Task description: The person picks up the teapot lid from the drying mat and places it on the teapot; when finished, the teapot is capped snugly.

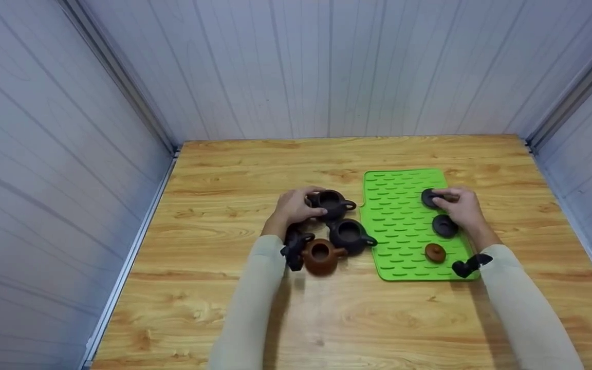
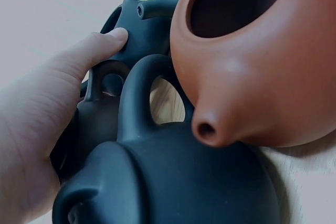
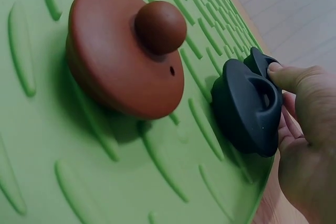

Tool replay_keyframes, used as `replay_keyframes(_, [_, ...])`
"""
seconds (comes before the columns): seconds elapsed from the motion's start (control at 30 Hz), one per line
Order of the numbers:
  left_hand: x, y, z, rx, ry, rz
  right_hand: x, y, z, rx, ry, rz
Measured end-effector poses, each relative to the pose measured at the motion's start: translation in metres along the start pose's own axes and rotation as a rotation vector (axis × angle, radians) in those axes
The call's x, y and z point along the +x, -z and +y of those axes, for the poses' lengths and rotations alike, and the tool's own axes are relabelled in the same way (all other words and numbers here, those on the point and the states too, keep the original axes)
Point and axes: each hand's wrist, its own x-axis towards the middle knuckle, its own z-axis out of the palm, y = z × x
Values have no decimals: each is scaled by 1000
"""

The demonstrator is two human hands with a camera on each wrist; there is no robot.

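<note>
On the left of the group, my left hand [image 1: 293, 206] grips the far black teapot [image 1: 331, 213] at its spout side. The thumb lies against the body in the left wrist view, while the other fingers are hidden. Nearer stand a second lidless black teapot [image 1: 351, 245] and a lidless brown teapot [image 1: 320, 265]. A black teapot with its lid on [image 2: 199, 177] sits under my left wrist, beside another dark looped handle [image 2: 107, 67]. Over the green mat, my right hand [image 1: 463, 209] pinches a black lid [image 1: 428, 199] between thumb and fingers.
The green ridged mat [image 1: 399, 226] lies right of the teapots on the wooden table [image 1: 214, 205]. A second black lid [image 1: 445, 226] and a brown lid [image 1: 435, 253] rest on it, nearer than the pinched lid. Pale panel walls [image 1: 301, 72] enclose the back and sides.
</note>
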Motion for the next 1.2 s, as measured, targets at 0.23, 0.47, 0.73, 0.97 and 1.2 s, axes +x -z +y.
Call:
replay_keyframes(0.23, [6, -5, -8, -33, 12, -7, 0, 0, 0, -15, 16, 22])
replay_keyframes(0.47, [-3, 1, 2, 1, -3, -9, 0, -1, 0, -17, 36, 35])
replay_keyframes(0.73, [1, -5, -6, 12, -12, 15, -2, -1, 2, 2, 28, 27])
replay_keyframes(0.97, [3, -5, -6, 1, 7, 9, -2, 1, -3, 21, 47, 48])
replay_keyframes(1.2, [2, -3, -4, -15, -3, 4, -1, -2, -5, 13, 80, 36])
